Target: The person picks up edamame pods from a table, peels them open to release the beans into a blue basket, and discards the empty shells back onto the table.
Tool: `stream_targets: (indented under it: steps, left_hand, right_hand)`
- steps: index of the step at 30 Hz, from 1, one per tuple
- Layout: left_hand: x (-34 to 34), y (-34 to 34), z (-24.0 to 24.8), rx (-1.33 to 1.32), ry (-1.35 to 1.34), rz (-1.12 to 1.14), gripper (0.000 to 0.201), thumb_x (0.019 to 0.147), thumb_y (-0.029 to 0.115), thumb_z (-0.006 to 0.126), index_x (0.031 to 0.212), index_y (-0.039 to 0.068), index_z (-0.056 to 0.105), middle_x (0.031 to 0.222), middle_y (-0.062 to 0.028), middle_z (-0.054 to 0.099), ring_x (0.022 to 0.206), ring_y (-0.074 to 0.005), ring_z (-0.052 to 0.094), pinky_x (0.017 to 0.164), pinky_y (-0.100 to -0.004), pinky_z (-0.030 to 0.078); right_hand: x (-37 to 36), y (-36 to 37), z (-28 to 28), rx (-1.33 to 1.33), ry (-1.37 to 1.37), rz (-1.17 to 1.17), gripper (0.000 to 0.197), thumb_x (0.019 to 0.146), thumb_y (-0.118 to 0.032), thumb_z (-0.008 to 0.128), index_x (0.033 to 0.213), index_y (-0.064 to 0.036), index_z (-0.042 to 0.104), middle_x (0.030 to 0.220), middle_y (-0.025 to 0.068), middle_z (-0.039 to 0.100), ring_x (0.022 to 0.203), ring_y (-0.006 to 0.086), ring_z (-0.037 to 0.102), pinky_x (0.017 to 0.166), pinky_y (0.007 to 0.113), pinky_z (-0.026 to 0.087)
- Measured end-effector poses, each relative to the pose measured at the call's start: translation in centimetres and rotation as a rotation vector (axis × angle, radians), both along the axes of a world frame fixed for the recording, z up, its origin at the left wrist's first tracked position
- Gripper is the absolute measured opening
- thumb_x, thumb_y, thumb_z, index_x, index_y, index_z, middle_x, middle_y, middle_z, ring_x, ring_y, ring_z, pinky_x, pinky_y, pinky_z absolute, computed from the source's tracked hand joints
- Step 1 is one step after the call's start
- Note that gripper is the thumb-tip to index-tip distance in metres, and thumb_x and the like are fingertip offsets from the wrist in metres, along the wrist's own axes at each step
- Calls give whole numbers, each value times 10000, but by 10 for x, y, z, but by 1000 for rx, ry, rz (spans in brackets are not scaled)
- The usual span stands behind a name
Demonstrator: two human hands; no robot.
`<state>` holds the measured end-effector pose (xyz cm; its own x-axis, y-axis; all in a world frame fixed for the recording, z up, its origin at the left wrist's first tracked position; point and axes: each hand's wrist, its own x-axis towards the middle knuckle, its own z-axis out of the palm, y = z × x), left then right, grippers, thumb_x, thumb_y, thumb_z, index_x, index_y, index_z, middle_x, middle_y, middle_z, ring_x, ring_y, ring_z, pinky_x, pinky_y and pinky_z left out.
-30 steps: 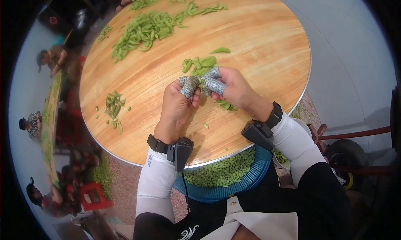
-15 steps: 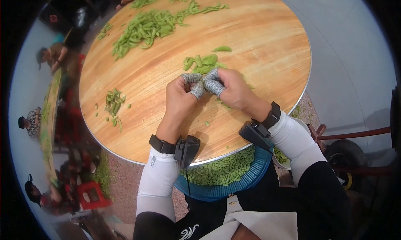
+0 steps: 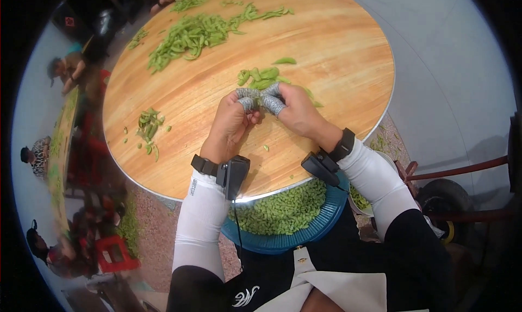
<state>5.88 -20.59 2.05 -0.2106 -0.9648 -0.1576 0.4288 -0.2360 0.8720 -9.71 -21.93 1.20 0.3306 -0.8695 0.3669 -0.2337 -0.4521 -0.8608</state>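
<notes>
My left hand (image 3: 232,113) and my right hand (image 3: 299,108) meet over the round wooden table (image 3: 337,40), both closed in a pinch. Grey speckled covers wrap the thumb and forefinger of each. Between the fingertips a bit of green bean pod (image 3: 259,101) shows, mostly hidden. Just beyond lies a small heap of green bean pods (image 3: 263,77), with a single pod (image 3: 284,61) behind it. Below the table's near edge, a blue basin (image 3: 326,225) full of shelled green beans (image 3: 283,210) rests at my lap.
A large heap of pods (image 3: 196,35) covers the far left of the table; a small scatter of pods and beans (image 3: 148,128) lies at left. A pale bucket (image 3: 387,161) stands by my right forearm. Left, people sit at another table (image 3: 61,149) near a red stool (image 3: 117,253).
Both hands remain pinched together, with the left hand's lower fingers now more visible under the grip. The whole view has shifted slightly.
</notes>
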Motion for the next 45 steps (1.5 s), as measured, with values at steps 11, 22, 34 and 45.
stream_targets:
  steps: [11,22,34,45]
  left_hand:
    - [10,-3,0,207,280,21,126,817,157,468,809,46,527,629,-30,471,486,-90,379,399,-198,291]
    - [9,3,6,61,20,28,72,844,91,436,875,75,499,617,-2,458,463,-47,358,363,-166,242]
    - [7,6,14,63,-79,105,94,839,121,480,923,91,510,638,8,477,486,-41,368,399,-163,264]
    - [6,7,15,56,-126,123,110,850,110,448,939,95,511,658,10,494,498,-38,377,403,-158,253]
  right_hand:
    - [-204,90,66,67,865,-20,180,767,-127,546,869,21,554,690,153,541,607,165,511,557,286,406]
    - [-67,-24,69,-407,868,-154,136,721,-109,516,818,-36,578,754,151,594,706,323,565,592,401,432]
    - [-25,-100,28,-534,1215,-144,73,659,-62,552,703,-47,608,745,129,614,721,283,600,587,362,475]
    - [-40,-103,30,-418,1238,-182,94,650,-36,536,713,-24,606,734,155,606,707,292,593,573,369,466]
